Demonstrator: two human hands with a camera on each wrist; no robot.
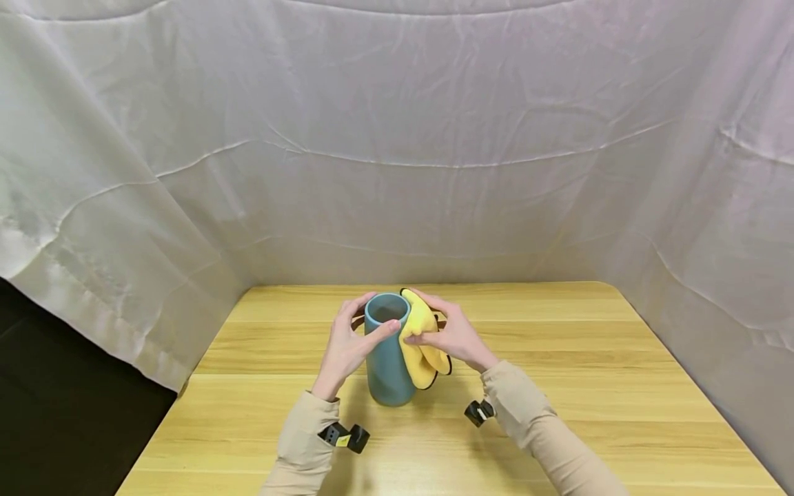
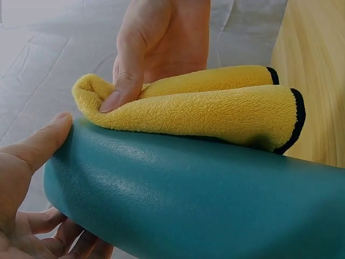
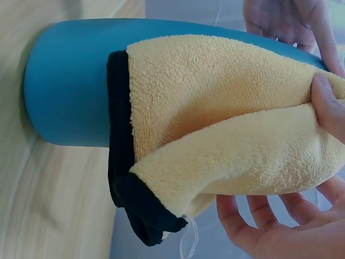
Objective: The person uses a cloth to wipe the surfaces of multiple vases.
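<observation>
A tall teal vase (image 1: 389, 375) with an open round mouth stands on the wooden table. My left hand (image 1: 345, 342) grips it near the rim, thumb on the near side and fingers round the far side. In my right hand (image 1: 455, 335) is a folded yellow cloth (image 1: 419, 355) with black edging, pinched between thumb and fingers. The cloth lies along the vase's right side, its lower folds hanging down. In the right wrist view the cloth (image 3: 215, 102) covers much of the vase (image 3: 75, 81), and a small clear tag loop (image 3: 188, 237) hangs from its edge.
The light wooden table (image 1: 558, 386) has its back edge against a pale grey curtain (image 1: 434, 138), which also closes off both sides. A black area (image 1: 56, 399) lies beyond the table at the lower left. Each wrist wears a small black camera (image 1: 480, 412).
</observation>
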